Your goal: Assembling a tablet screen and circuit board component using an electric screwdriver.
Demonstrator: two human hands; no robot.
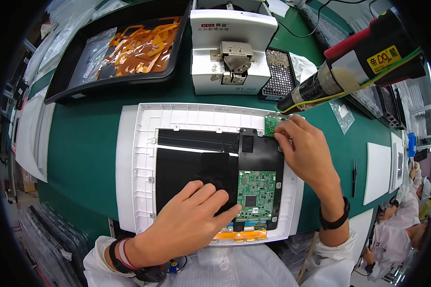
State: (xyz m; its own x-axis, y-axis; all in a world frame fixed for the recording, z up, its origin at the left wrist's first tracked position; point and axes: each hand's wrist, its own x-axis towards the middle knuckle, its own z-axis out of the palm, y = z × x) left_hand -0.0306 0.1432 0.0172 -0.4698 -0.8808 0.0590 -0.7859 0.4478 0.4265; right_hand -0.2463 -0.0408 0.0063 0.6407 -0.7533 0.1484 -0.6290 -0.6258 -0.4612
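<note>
Facing up (axis unclear), small board

We have open table left of the frame and a strip right of it, up to the tweezers. Beyond the frame, the bin and machine leave us a narrow gap; the tool, slanting down near our right hand, obstructs that corner.

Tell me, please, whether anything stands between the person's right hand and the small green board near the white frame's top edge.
Nothing visible does: the right hand is at the right side of the small green board, seemingly touching it. The black and red tool shows beyond them, not between.
</note>
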